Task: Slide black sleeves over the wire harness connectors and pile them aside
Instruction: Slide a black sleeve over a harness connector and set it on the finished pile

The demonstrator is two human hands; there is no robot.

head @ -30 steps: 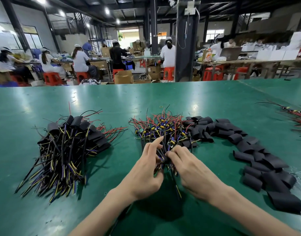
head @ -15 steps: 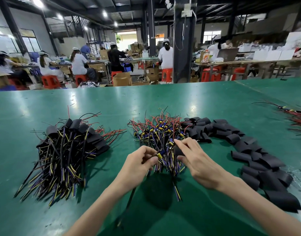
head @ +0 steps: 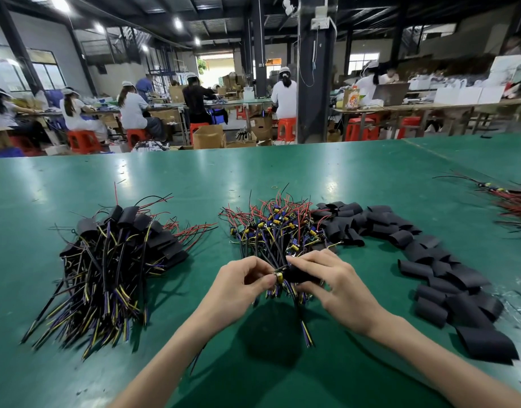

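While left hand (head: 241, 285) fingers pinch yellow connector (head: 279, 277), right hand (head: 338, 285) fingers grip matte black sleeve (head: 300, 274)

No lettering, label, brand, number or sign can be read anywhere. The small colourful printed carton (head: 351, 99), on the far wooden bench just right of the dark steel pillar (head: 315, 69), carries a picture and print too blurred to make out (the white boxes (head: 468, 95) further right of the pillar look blank).
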